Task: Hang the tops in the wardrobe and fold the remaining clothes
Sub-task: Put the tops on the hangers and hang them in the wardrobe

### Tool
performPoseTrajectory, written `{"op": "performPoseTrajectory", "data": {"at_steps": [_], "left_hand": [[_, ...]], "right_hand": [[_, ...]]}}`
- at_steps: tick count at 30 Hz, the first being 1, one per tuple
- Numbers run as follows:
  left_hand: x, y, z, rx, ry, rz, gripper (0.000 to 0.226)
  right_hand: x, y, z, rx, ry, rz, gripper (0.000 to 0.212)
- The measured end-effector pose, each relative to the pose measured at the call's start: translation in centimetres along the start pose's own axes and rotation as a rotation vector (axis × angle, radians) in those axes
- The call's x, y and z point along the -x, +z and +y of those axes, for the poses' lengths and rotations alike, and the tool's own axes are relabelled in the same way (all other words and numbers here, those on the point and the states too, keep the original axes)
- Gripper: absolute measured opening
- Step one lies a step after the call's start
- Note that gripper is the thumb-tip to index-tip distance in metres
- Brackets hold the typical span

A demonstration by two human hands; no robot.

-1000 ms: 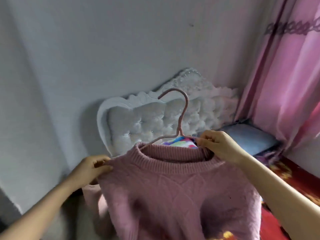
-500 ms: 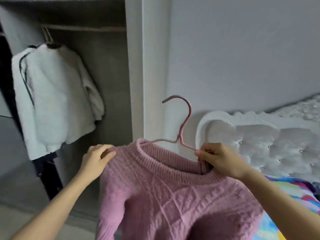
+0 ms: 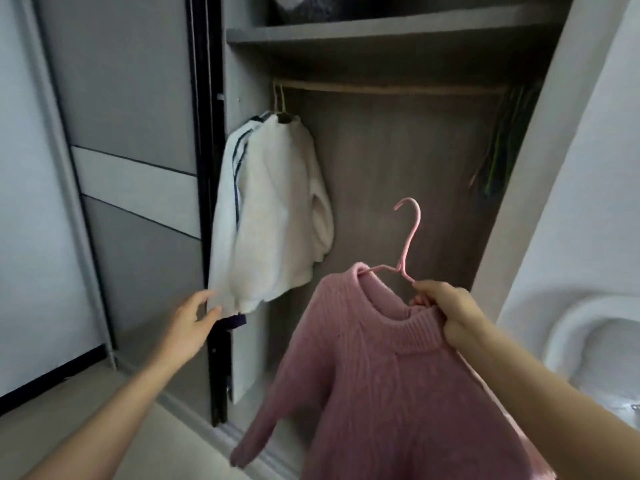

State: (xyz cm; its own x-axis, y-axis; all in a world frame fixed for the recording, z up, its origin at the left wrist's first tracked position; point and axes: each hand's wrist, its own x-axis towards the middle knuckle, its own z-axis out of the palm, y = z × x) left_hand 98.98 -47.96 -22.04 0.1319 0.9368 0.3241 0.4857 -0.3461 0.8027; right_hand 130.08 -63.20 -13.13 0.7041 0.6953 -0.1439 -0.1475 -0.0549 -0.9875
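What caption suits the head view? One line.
Right hand holds pink sweater on hanger below wardrobe rail; left hand at hem of hung white top.

Pink knit sweater (image 3: 381, 375) on pink hanger (image 3: 408, 244), facing wardrobe (image 3: 398, 32).

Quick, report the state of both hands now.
Left hand: open, fingers at the hem of the white top, gripping nothing.
Right hand: closed on the pink hanger and the collar of the pink sweater.
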Motion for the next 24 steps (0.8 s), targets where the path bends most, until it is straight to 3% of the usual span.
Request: {"op": "performPoseTrajectory", "data": {"at_steps": [6,10,15,21,24], "left_hand": [[-6.0,-1.4,-2.9,0.064,-0.04,0.054,0.031],[-10.5,-1.5,-2.6,0.071,0.017,0.034,0.035],[-19.7,-3.7,-2.0,0.001,0.089,0.109,0.034],[-33.2,-4.7,1.4,-0.246,0.213,0.29,0.042],[-39.1,-5.0,2.6,-0.331,0.296,0.343,0.053]], "right_hand": [[-3.8,10.0,-3.9,0.065,-0.168,-0.11,0.009],[-8.3,16.1,-7.1,0.101,-0.326,-0.201,0.019],[-16.1,23.1,-11.9,0.319,-0.566,-0.087,0.019],[-25.6,29.6,-17.7,0.212,-0.66,0.019,0.026],[-29.3,32.1,-20.5,0.167,-0.669,0.05,0.019]]}}
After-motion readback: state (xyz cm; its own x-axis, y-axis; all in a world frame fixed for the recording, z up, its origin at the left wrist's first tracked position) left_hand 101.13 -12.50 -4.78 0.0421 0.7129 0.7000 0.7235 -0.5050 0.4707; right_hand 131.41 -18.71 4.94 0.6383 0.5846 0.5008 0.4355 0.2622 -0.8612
